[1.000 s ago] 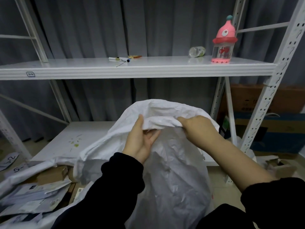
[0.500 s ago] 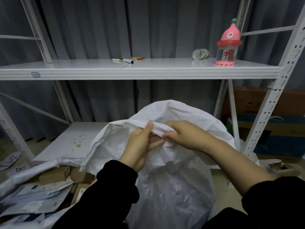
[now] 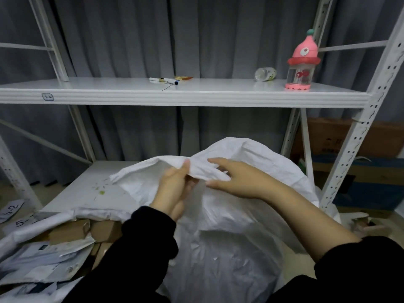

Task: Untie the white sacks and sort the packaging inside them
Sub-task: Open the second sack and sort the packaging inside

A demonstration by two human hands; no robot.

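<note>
Opening step: mid-frame, the left hand [image 3: 175, 189] pinches the rim of the white sack [image 3: 229, 248]; the right hand [image 3: 238, 180] has its grip open. Next, probably spread the mouth.

Quick count: two hands, left hand [image 3: 172, 191] and right hand [image 3: 237, 179], one big white sack [image 3: 229, 248], two shelves [image 3: 109, 84] [image 3: 87, 193], one pink bottle [image 3: 302, 62], one clear bottle [image 3: 265, 73] on its side, one marker pen [image 3: 164, 80], at least two small brown boxes [image 3: 70, 230] [image 3: 107, 229], and two numbered floor labels [image 3: 12, 209] [image 3: 21, 221].

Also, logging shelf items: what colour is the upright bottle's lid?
The lid is pink with a green tip; head view.
</note>
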